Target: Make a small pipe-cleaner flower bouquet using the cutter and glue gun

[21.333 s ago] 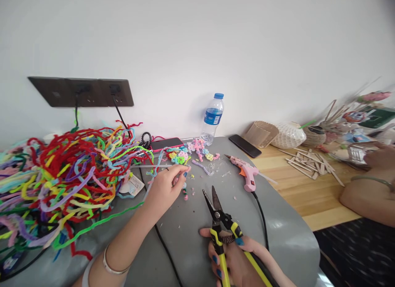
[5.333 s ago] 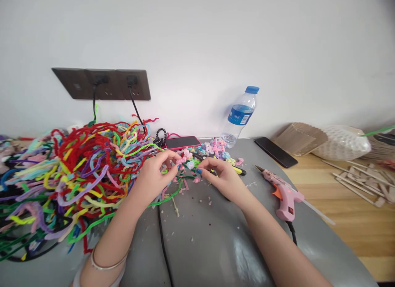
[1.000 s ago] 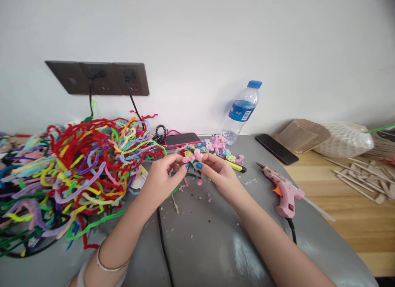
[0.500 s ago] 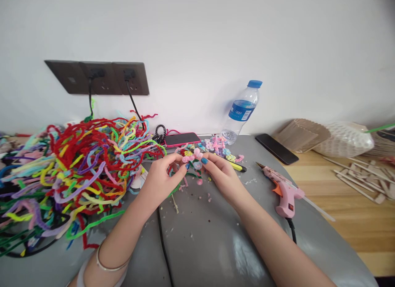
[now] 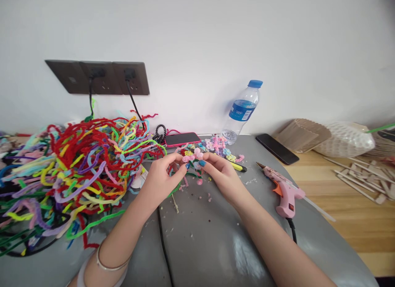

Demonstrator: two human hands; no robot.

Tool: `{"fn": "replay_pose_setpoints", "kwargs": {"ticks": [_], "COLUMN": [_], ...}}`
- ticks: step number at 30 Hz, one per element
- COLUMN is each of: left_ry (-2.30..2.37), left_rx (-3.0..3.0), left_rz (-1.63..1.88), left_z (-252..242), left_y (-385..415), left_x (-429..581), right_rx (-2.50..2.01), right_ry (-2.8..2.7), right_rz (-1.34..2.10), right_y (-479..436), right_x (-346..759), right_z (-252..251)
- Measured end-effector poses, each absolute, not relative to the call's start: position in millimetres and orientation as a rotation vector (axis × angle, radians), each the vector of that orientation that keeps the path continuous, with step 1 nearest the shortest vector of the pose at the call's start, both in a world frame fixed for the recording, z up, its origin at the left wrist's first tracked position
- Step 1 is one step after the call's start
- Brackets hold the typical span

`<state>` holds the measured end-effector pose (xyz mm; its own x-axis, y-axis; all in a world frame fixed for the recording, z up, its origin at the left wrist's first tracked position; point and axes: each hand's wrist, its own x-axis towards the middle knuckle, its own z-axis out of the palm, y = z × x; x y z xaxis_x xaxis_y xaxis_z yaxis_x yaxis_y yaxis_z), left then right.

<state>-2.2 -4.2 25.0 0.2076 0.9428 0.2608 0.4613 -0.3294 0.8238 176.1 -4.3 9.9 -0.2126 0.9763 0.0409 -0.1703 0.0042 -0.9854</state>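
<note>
The left hand (image 5: 163, 178) and right hand (image 5: 222, 178) each keep a narrow pinching grip on a pink pipe-cleaner flower (image 5: 193, 156), its underside hard to make out. Scrap-dotted desk (image 5: 210, 246) spreads nearer; a pipe-cleaner heap (image 5: 83, 163) crowds left, a glue gun (image 5: 286, 194) the curved right edge.

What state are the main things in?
Pink fuzzy flower, held between left hand and right hand
Multicoloured fuzzy pipe cleaners, tangled
Clear blue-capped plastic bottle, closed
Pink plastic glue gun, lying flat
Yellow-handled tool, lying partly hidden
Black flat phone, unlit
Red-edged flat phone, unlit
Dark rectangular wall sockets, two plugs inserted
</note>
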Motion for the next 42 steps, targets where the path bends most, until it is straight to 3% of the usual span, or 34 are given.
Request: {"fn": "replay_pose_setpoints", "kwargs": {"ticks": [42], "left_ry": [1.302], "left_rx": [1.886], "left_rz": [1.040], "left_z": [25.3], "left_y": [-4.1], "left_x": [-2.3], "right_rx": [-0.931], "right_ry": [-1.234], "right_rz": [1.471], "right_y": [-4.7], "right_x": [175.8], "right_z": [7.8]}}
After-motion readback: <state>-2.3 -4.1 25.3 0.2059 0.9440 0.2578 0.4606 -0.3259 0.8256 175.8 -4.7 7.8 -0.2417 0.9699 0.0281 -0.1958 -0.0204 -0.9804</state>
